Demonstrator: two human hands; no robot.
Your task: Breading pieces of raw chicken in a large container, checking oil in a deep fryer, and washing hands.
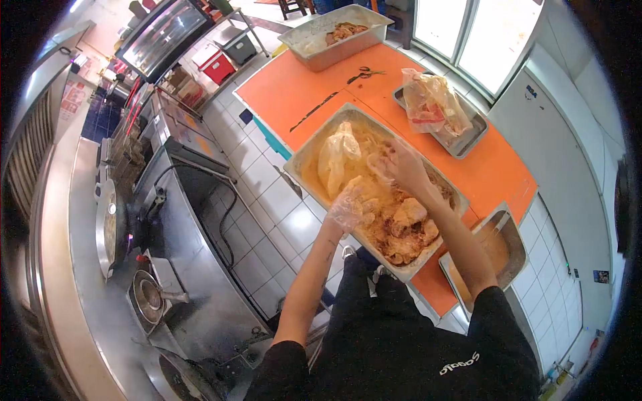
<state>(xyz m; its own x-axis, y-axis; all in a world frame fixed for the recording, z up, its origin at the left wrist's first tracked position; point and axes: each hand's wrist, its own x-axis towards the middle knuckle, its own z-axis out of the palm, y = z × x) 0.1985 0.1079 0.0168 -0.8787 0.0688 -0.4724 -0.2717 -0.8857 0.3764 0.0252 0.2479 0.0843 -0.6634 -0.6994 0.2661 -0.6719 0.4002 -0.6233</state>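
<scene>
A large metal tray [313, 133] of yellowish flour or breading lies before me on the orange table. My left hand [353, 208], in a clear plastic glove dusted with the powder, is over its near left side, fingers spread; whether it holds a piece is unclear. My right hand [396, 163], somewhat blurred, is over the tray's far side with bent fingers; its grip cannot be made out. Coated chicken pieces [409, 220] are heaped in the tray's near right end. A whitish, powdered plastic bag [338, 155] lies in the far left part, beyond my left hand.
On the orange table [366, 100] are scissors [368, 74], a smaller tray [466, 148] bearing a plastic bag of food [436, 108], and a deep bin [321, 60] with meat. Another tray [516, 250] of orange-brown contents is beneath my right forearm. A steel counter with pans [108, 228] runs along the left.
</scene>
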